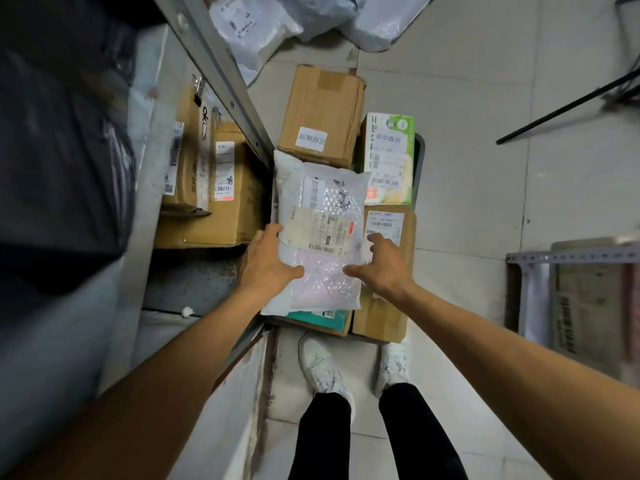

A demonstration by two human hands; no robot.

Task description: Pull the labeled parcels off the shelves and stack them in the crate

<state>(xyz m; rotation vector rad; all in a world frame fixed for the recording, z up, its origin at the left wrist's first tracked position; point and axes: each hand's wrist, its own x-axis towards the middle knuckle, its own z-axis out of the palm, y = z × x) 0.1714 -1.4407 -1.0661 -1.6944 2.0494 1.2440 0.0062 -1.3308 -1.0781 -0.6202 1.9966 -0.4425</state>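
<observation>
Left hand (268, 261) grips the left edge of a bubble-wrap parcel (322, 216) lying atop boxes (322, 112) in the crate (418, 157); right hand (381, 265), fingers spread, thumb touching its right edge

White shoes (322, 366), black trousers (415, 436), tiled floor (485, 202), black rod (568, 105).

Label, brown box (384, 315): "159-159-K02"; marker scrawl, shelf carton (192, 168): "OK".
</observation>
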